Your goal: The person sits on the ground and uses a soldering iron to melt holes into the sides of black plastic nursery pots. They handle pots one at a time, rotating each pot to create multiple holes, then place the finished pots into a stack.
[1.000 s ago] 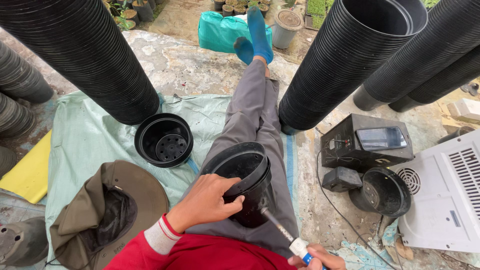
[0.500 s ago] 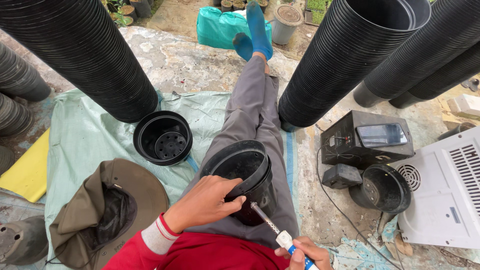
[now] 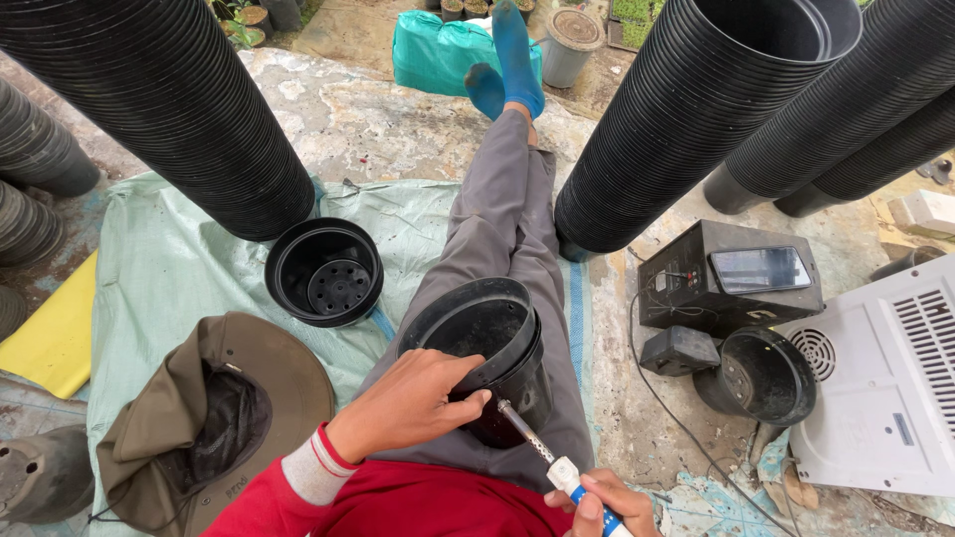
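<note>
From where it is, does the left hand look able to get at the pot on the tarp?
Probably yes. The left hand grips the lap pot; the tarp pot sits just ahead and to its left with nothing between. It would have to let go first.

The ground [image 3: 378, 119] is rough, pale concrete, cracked and stained. A light green tarp [image 3: 159, 268] covers its left part, reaching to a blue edge beside the outstretched leg. On the tarp lie an empty black pot [image 3: 324, 271], standing upright, and an olive hat [image 3: 214, 418] turned brim up near the lower left corner, with a yellow sheet [image 3: 55, 338] at the tarp's left edge. On the bare concrete to the right sit a black box [image 3: 731, 278], a small black adapter [image 3: 679, 350] with its cable, a tipped black pot [image 3: 761, 376], and a white ventilated casing [image 3: 885, 388] at the right edge.
</note>
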